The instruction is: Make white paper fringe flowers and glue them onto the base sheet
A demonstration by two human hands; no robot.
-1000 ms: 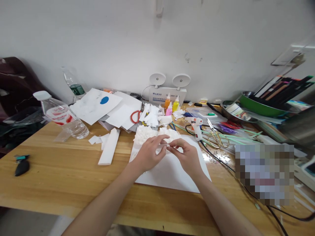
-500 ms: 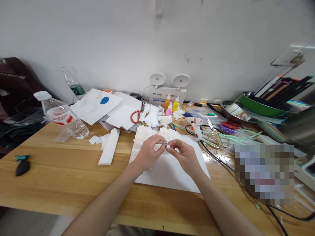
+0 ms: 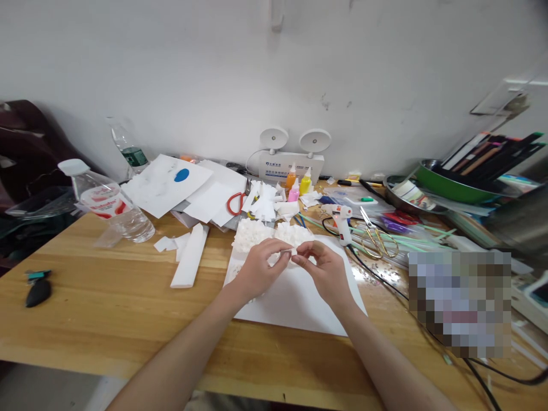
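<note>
Between my two hands is a small white piece that looks like paper [image 3: 293, 251]. My left hand [image 3: 263, 265] is closed, pinching it between thumb and fingertips. My right hand [image 3: 324, 269] has thumb and forefinger closed at the piece's right end, the other fingers curled. Both hands hover over a white sheet [image 3: 299, 308] lying on the table. Clusters of crumpled white bits [image 3: 252, 235] sit along the sheet's far part, partly hidden behind my hands.
A white glue gun [image 3: 342, 224] and gold-handled scissors [image 3: 379, 240] lie to the right, with a black cable [image 3: 377, 275]. Paint bottles [image 3: 305, 181] and red-handled pliers [image 3: 236, 203] are behind. Leftward are a folded white strip [image 3: 189, 260] and a water bottle [image 3: 111, 205].
The white piece has turned slightly between my fingertips and shows more of its face. My right fingers have shifted a little; my arms stay nearly in place.
</note>
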